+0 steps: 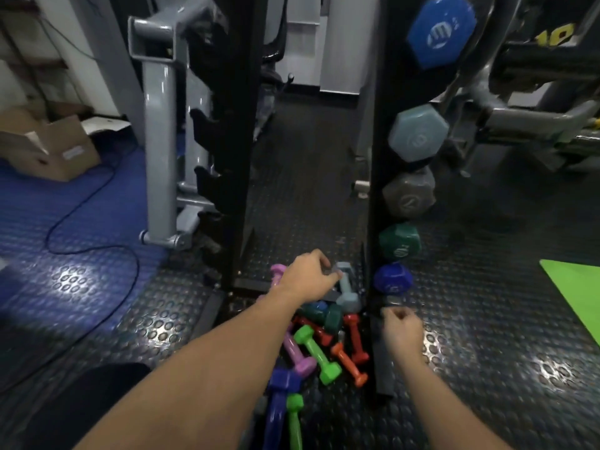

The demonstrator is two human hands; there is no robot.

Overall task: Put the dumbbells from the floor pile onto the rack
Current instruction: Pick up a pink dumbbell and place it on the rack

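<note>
A pile of small coloured dumbbells lies on the floor between the two black uprights of the rack (376, 177). My left hand (306, 276) reaches over the pile and its fingers close around the top end of a light grey-blue dumbbell (347, 293). My right hand (401, 326) hovers with curled fingers beside the foot of the right upright, and I see nothing in it. In the pile lie a green dumbbell (316, 354), a pink one (297, 354), red ones (355, 339), an orange one (349, 363) and a purple-blue one (279, 404). Several larger dumbbells hang on the right upright, from a big blue one (441, 30) down to a small dark blue one (393, 279).
The left upright (233, 157) has bare black hooks. A grey machine frame (159, 131) stands left of it. A cardboard box (48, 147) and a black cable (81, 228) lie on the blue mat at left. A green mat (578, 293) lies at right.
</note>
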